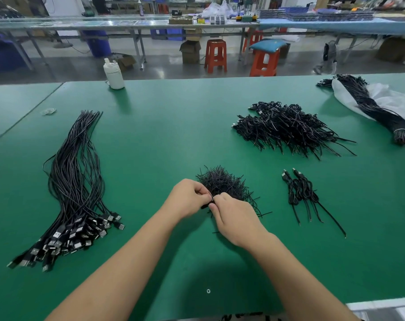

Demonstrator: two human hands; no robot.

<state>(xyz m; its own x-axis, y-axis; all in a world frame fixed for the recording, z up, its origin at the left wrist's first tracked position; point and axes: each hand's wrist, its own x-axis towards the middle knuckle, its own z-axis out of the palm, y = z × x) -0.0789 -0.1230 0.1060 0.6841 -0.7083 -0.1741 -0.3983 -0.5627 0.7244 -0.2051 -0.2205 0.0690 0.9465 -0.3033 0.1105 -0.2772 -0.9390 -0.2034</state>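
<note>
Both hands met near the middle of the green table (173,126). The left hand (188,199) and right hand (233,218) each had curled fingertips pinched on one short black tie (211,197), right at the 6 o'clock edge of the tie pile (222,184). From the hands, straight cables (76,181) lay at 9 o'clock, two coils (299,191) at 3, a tangled heap (287,128) at 1, all well apart.

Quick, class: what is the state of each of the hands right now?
Left hand: closed, pinching a short thin black wire tie.
Right hand: closed, pinching the same tie.
</note>
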